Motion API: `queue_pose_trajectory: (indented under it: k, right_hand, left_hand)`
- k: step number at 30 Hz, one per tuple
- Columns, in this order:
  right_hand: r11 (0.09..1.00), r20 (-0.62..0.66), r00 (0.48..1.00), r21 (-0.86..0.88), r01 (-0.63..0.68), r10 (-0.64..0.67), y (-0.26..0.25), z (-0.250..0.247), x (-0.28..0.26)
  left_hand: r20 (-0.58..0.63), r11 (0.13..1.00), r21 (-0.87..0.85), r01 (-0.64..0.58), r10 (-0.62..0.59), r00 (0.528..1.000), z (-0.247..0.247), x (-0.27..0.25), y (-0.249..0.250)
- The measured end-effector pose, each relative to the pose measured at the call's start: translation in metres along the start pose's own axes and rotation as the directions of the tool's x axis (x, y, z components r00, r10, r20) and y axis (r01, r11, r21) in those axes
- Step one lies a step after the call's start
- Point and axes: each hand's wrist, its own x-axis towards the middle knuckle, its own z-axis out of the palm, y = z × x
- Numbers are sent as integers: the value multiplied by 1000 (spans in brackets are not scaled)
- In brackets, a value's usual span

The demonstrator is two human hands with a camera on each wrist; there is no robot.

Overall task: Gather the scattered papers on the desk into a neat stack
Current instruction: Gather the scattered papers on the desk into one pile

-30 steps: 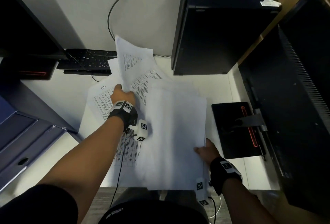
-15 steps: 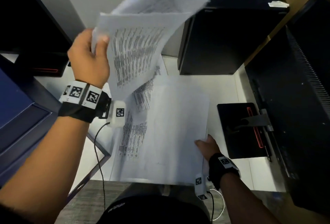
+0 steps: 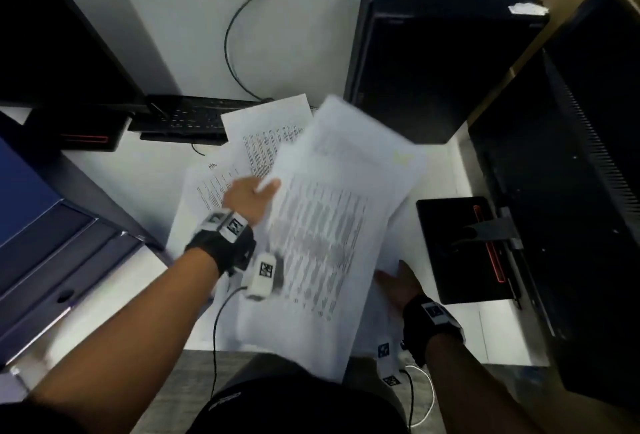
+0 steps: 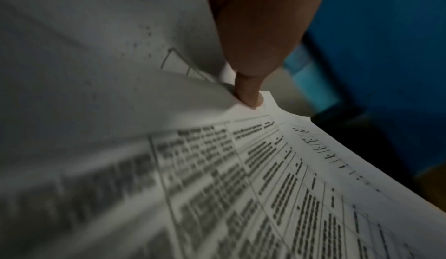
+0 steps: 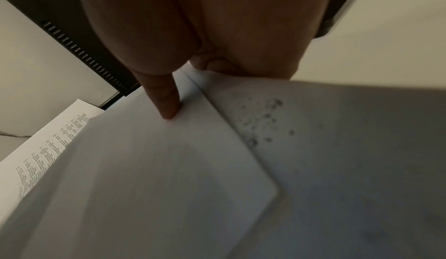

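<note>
My left hand [image 3: 254, 191] pinches the top corner of a few printed sheets [image 3: 318, 243], blurred by motion and hanging low over the paper stack [image 3: 391, 212]. In the left wrist view its thumb [image 4: 248, 91] presses on a sheet with a printed table [image 4: 241, 167]. My right hand [image 3: 398, 281] grips the stack's right edge near the desk front. Its thumb [image 5: 166, 103] lies on top of a blank white sheet [image 5: 144, 167], the other fingers hidden. Two more printed sheets [image 3: 266, 132] [image 3: 207, 191] lie loose on the white desk [image 3: 138, 170] behind my left hand.
A black computer tower [image 3: 433, 63] stands behind the papers. A dark monitor [image 3: 571, 191] on a flat stand base [image 3: 457, 250] is at the right. A keyboard [image 3: 180, 118] lies under another monitor [image 3: 52, 35] at the left, and blue drawers [image 3: 41, 243] are at the near left.
My left hand lifted printed sheets off the desk, raised them high, and has now swung them down and right over the stack. My right hand has stayed on the stack's edge.
</note>
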Motion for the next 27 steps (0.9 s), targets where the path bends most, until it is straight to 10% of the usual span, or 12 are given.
queue_pose_trajectory:
  k: [6, 13, 23, 27]
  right_hand:
    - [999, 25, 999, -47, 25, -23, 5, 0, 6]
    - [987, -25, 998, 150, -54, 58, 0, 1, 7]
    - [984, -4, 1000, 175, -22, 23, 13, 1, 11]
    - [998, -13, 1000, 68, 8, -7, 16, 1, 5]
  left_hand:
    - [381, 957, 283, -69, -46, 924, 47, -6, -64]
    - [30, 980, 200, 4, -10, 1000, 57, -5, -62]
    - [188, 964, 238, -121, 76, 979, 102, -32, -46]
    - [-4, 939, 344, -9, 11, 1000, 94, -21, -53]
